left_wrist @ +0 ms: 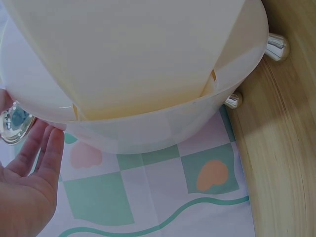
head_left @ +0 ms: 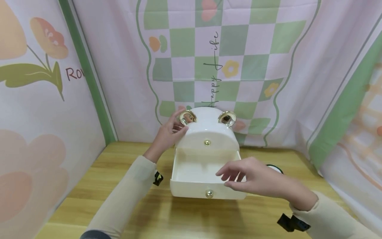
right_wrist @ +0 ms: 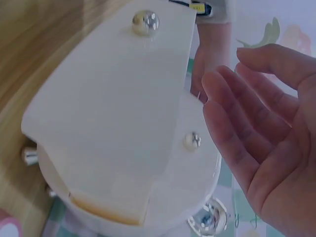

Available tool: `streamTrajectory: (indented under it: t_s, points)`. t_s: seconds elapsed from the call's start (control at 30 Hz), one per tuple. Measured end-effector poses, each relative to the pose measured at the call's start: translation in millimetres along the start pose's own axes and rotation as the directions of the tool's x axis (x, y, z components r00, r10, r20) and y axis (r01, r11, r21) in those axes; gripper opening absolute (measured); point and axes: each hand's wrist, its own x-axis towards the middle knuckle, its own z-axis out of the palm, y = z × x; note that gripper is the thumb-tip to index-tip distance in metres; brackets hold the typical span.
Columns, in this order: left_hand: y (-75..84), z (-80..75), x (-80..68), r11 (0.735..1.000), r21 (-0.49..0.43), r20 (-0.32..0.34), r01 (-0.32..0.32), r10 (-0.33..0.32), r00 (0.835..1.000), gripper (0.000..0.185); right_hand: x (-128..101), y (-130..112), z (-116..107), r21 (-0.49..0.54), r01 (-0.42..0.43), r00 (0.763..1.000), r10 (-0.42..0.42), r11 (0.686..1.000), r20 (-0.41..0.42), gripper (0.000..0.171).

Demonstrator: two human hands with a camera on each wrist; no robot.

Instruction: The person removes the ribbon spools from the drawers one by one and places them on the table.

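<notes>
A glossy white storage box (head_left: 209, 124) with a rounded top and two shiny gold eye-like rings stands on the table. Its lower drawer (head_left: 191, 190) is pulled out, with a round metallic knob (head_left: 209, 194) on the front; the drawer's visible inside is bare. My left hand (head_left: 170, 131) rests on the box's upper left side by the gold ring (head_left: 188, 117). In the left wrist view, that hand's fingers (left_wrist: 52, 150) lie fairly straight against the shell. Over the drawer's right part hovers my right hand (head_left: 250, 176), fingers loosely bent, nothing held. The right wrist view shows its palm (right_wrist: 281, 182) apart from the box.
A wood-grain table (head_left: 98, 196) lies beneath the box. Behind it hangs a checked green-and-white curtain (head_left: 206, 66); printed cloth panels flank both sides. Partly hidden behind my right wrist is a white round item (head_left: 275, 168) with a dark rim.
</notes>
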Motion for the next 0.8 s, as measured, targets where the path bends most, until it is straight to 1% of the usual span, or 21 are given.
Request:
streamTrajectory:
  t_s: [0.17, 0.23, 0.33, 0.5, 0.7, 0.8]
  points:
    - [0.4, -0.5, -0.1, 1.0, 0.002, -0.006, 0.009, -0.009, 1.0, 0.067, 2.1, -9.1, 16.6, 0.023, -0.079, 0.997, 0.078, 0.997, 0.014, 0.018]
    - [0.4, -0.3, 0.0, 1.0, 0.001, -0.005, 0.011, -0.011, 1.0, 0.067, 1.3, -11.5, 23.7, 0.034, -0.096, 0.995, 0.095, 0.995, 0.024, 0.018]
    - [0.2, 0.0, 0.2, 1.0, -0.002, -0.005, 0.012, -0.012, 1.0, 0.066, 0.6, -13.0, 34.7, 0.028, -0.086, 0.996, 0.085, 0.996, 0.021, 0.019]
    - [0.3, 0.1, 0.2, 1.0, -0.006, -0.005, 0.016, -0.016, 1.0, 0.066, -0.8, -11.1, 51.2, -0.027, -0.056, 0.998, 0.056, 0.998, 0.005, 0.023]
    - [0.7, -0.2, 0.1, 1.0, -0.006, -0.002, 0.018, -0.018, 1.0, 0.065, -4.5, -4.7, 66.1, -0.043, -0.107, 0.994, 0.106, 0.993, -0.016, 0.024]
    - [-0.2, 0.0, 0.2, 1.0, -0.006, -0.002, 0.018, -0.018, 1.0, 0.065, -6.0, -0.7, 72.8, -0.06, -0.116, 0.993, 0.115, 0.991, -0.022, 0.029]
